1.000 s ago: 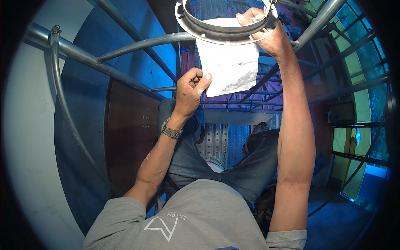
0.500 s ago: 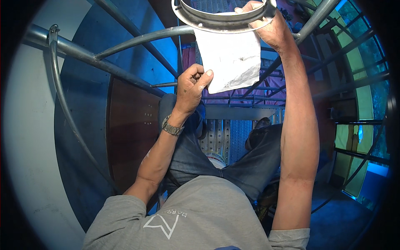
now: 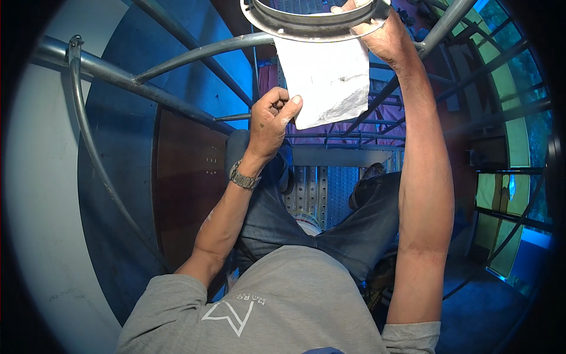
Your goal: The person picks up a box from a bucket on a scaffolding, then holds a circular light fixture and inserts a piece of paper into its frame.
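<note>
Tubular frame (image 3: 200, 53): spread across far left and far right.
Metal ring (image 3: 312, 25): held up at the far side.
White sheet (image 3: 324, 79): partly covered by the ring's near rim.
Right hand (image 3: 386, 41): fingers closed around the ring's right side.
Left hand (image 3: 270, 125): sheet's left edge pinched by thumb and curled fingers.

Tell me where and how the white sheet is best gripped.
Probably a thumb-and-finger pinch on the lower left edge of the white sheet, coming from the left, where the left hand has it. The sheet is thin and hangs below the metal ring; the ring and right hand crowd its top.
</note>
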A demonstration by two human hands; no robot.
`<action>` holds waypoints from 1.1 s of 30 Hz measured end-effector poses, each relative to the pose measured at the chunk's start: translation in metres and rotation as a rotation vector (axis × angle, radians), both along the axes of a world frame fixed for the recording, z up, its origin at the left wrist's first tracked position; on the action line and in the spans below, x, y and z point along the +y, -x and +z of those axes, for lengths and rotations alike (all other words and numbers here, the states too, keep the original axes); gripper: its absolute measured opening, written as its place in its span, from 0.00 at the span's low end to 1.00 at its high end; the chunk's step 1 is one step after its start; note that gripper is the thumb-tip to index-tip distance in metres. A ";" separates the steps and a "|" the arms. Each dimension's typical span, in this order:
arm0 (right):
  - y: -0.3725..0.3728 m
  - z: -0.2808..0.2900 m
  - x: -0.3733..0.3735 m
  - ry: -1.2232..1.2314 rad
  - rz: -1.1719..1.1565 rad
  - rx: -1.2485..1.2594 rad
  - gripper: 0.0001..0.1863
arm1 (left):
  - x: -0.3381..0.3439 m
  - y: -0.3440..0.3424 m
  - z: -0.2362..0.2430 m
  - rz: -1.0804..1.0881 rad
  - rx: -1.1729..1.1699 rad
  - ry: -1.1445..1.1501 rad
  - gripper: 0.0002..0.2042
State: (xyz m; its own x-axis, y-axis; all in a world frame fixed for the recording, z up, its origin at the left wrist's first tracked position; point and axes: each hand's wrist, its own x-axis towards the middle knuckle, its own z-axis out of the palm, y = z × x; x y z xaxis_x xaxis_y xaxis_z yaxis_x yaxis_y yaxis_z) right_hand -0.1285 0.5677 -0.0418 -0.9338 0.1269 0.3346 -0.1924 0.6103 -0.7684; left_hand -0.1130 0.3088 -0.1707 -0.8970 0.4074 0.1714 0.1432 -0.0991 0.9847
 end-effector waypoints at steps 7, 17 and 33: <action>-0.003 -0.008 0.001 0.065 0.048 0.216 0.54 | -0.002 -0.001 0.004 -0.008 -0.031 0.022 0.11; -0.002 -0.006 -0.001 -0.089 0.006 0.200 0.23 | -0.003 -0.001 0.006 -0.025 -0.042 0.029 0.09; 0.018 -0.022 0.011 -0.210 -0.102 0.055 0.18 | -0.003 0.000 0.005 -0.024 -0.033 0.021 0.09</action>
